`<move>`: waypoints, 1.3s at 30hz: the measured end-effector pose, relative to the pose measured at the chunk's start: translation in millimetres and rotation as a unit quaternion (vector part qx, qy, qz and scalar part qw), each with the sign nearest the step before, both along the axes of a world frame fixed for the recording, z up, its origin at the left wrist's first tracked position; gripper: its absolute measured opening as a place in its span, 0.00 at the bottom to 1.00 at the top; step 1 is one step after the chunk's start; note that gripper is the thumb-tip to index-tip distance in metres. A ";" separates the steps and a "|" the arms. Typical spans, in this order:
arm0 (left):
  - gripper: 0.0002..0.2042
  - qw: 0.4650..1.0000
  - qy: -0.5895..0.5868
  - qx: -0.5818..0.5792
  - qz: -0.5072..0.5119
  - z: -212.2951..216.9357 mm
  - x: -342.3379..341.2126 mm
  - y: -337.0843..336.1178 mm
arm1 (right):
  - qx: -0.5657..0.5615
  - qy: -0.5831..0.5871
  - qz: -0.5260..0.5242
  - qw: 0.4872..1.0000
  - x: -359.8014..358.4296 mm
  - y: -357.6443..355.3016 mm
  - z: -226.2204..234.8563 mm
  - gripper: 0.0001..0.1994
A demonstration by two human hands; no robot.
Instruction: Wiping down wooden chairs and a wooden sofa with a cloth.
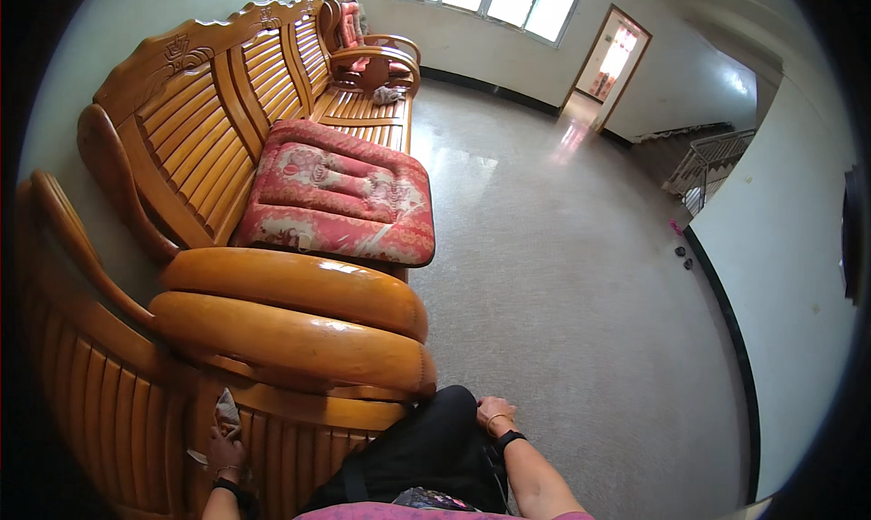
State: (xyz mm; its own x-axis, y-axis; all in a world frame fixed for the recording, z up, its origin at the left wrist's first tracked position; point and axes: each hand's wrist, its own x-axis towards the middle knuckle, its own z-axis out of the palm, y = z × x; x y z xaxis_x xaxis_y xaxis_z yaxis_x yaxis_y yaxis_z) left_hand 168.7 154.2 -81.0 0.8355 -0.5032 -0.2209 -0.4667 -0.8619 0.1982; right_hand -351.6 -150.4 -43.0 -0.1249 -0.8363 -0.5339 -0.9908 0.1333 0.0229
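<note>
My left hand (pixel 226 453) is closed on a grey cloth (pixel 227 411), pressed against the slatted wooden seat (pixel 272 466) of the near bench. Part of the cloth sticks out past the fingers toward the armrest, and a pale corner shows beside the hand. By my knee, my right hand (pixel 494 410) looks loosely curled, with nothing visible in it. Just ahead of the left hand lies the bench's thick, glossy wooden armrest (pixel 299 338).
A second armrest (pixel 299 279) runs right beside it, belonging to a long carved wooden sofa (pixel 204 125). On that sofa lies a red patterned cushion (pixel 340 193); a crumpled grey cloth (pixel 388 95) sits farther along. Grey floor (pixel 562 293) stretches right toward a doorway (pixel 603 71) and stair railing (pixel 712 166).
</note>
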 end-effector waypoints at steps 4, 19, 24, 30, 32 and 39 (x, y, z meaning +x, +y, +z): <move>0.21 1.000 0.002 0.005 0.016 16.2 -11.3 -6.4 | 0.005 -0.015 -0.008 1.000 2.4 -1.7 -0.4 0.21; 0.23 0.996 -0.014 0.080 0.026 41.1 -30.2 -22.5 | 0.040 -0.039 -0.035 0.998 7.0 -3.4 19.0 0.20; 0.24 0.995 -0.043 0.090 0.010 12.0 -13.8 -11.5 | 0.028 -0.045 -0.039 0.998 7.5 -3.2 26.0 0.20; 0.17 0.971 0.004 -0.193 -0.142 -19.0 7.3 10.0 | -0.025 -0.064 -0.028 0.997 4.0 -7.1 5.2 0.19; 0.15 0.969 -0.003 -0.210 -0.133 15.4 -11.0 -10.5 | -0.048 -0.090 -0.033 0.994 -10.7 -2.7 -5.9 0.19; 0.16 0.943 -0.155 -0.296 0.000 36.1 57.1 -14.3 | -0.069 -0.074 0.004 0.995 -4.2 2.7 7.4 0.18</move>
State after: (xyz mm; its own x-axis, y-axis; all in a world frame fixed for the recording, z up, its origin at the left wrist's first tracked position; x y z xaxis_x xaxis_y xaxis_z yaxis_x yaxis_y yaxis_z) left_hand 225.9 139.9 -44.8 0.8141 -0.4615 0.3525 -0.5807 -0.6433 0.4989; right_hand -355.8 -147.8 -35.6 -0.0465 -0.9034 -0.4263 -0.9829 0.1174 -0.1416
